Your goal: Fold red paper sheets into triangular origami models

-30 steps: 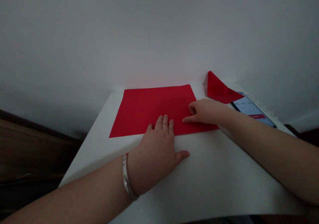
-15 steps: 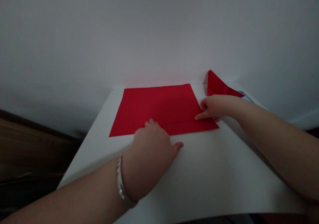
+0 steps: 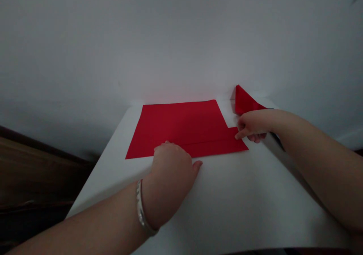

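Observation:
A red paper sheet lies flat on a white table, with a crease or edge line running across its near part. My left hand, a silver bangle at its wrist, rests palm down on the sheet's near edge, thumb stretched out to the side. Its fingertips are mostly hidden. At the sheet's right side, my right hand pinches a red paper piece that juts past the sheet's right edge. Whether this piece is joined to the sheet, I cannot tell. Just behind my right hand stands a folded red paper shape.
The white table meets a pale wall at its far edge. A dark-edged flat object is mostly covered by my right forearm. Brown wooden furniture stands to the left, beyond a dark gap.
My right hand has shifted slightly right, and the red piece now shows jutting out beyond the sheet's right edge. My left hand stays on the sheet, its thumb a little closer in.

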